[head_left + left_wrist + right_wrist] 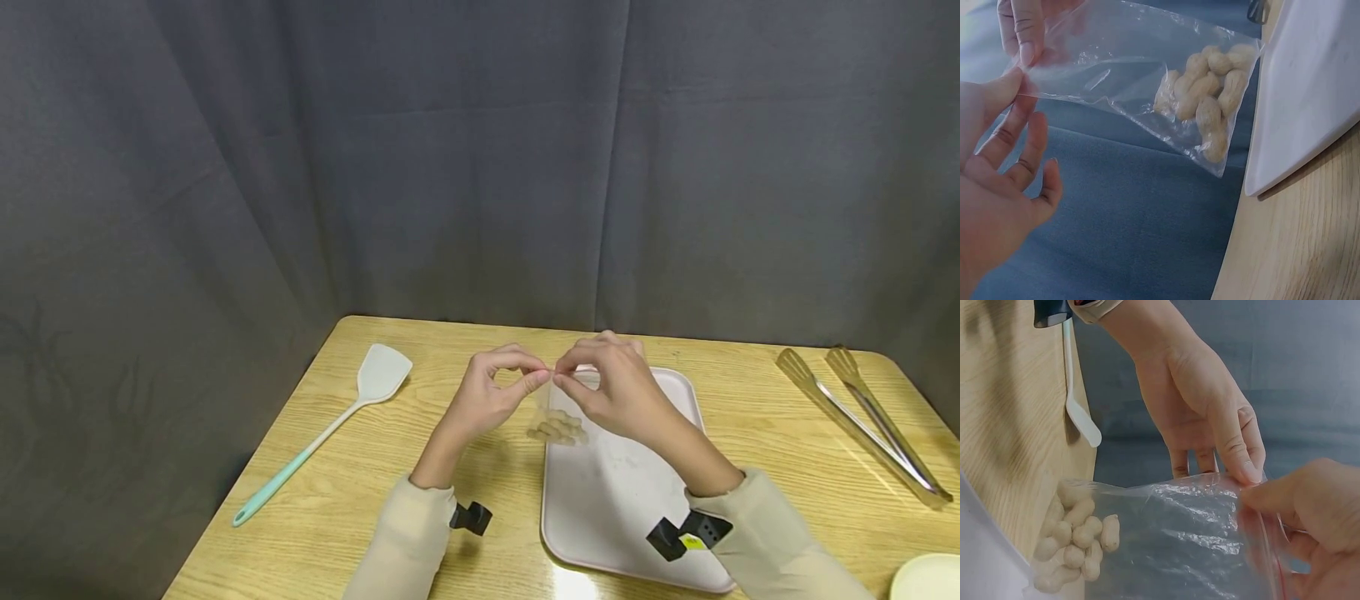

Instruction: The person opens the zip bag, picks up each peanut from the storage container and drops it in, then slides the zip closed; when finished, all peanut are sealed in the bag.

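A clear plastic zip bag (1172, 537) hangs from both hands, with several unshelled peanuts (1204, 94) gathered at its bottom. My left hand (491, 392) pinches the bag's top edge between thumb and forefinger, its other fingers loosely bent in the left wrist view. Right beside it, my right hand (618, 387) pinches the same edge, fingertips nearly touching the left ones. A red line runs along the bag's top in the right wrist view. The peanuts hang above the left rim of a pale tray (600, 517); in the head view the bag's film is hard to see.
A spatula (382, 372) with a mint handle lies on the left of the wooden table (360, 517). Metal tongs (862, 417) lie at the right. Part of a cream-coloured round dish (930, 579) shows at the lower right corner. A dark curtain (465, 167) stands behind the table.
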A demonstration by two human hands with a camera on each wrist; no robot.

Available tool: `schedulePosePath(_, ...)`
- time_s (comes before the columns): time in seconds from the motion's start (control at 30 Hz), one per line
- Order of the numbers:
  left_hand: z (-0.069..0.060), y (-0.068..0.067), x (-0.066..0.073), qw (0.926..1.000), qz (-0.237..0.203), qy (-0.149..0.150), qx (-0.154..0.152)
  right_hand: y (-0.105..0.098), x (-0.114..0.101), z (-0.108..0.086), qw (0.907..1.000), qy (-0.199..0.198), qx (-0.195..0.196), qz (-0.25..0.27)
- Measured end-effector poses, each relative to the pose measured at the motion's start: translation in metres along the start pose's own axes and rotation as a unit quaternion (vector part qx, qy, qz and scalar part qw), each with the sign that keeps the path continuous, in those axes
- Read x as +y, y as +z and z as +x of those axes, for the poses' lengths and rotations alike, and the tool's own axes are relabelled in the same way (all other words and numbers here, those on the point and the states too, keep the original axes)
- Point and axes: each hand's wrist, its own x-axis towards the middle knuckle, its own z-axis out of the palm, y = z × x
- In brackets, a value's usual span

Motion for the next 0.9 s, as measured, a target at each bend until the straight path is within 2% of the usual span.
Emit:
schedulePosePath(0.23,0.000,0.000,0.001,1.0000,-0.007,0.003,0.002,-0.005,0.002,-0.004,0.9997,0.020,-0.002,0.017)
schedulePosePath(0.53,0.000,0.001,-0.001,0.9999,-0.012,0.007,0.002,-0.007,0.003,-0.006,0.9994,0.016,-0.007,0.030)
schedulePosePath(0.73,-0.001,-0.001,-0.001,0.9998,-0.013,0.006,0.012,-0.010,0.005,-0.009,0.9990,0.033,-0.013,0.029)
schedulePosePath(0.9,-0.001,-0.002,-0.001,0.9997,-0.020,0.006,0.011,-0.011,0.008,-0.010,0.9993,0.021,-0.002,0.032)
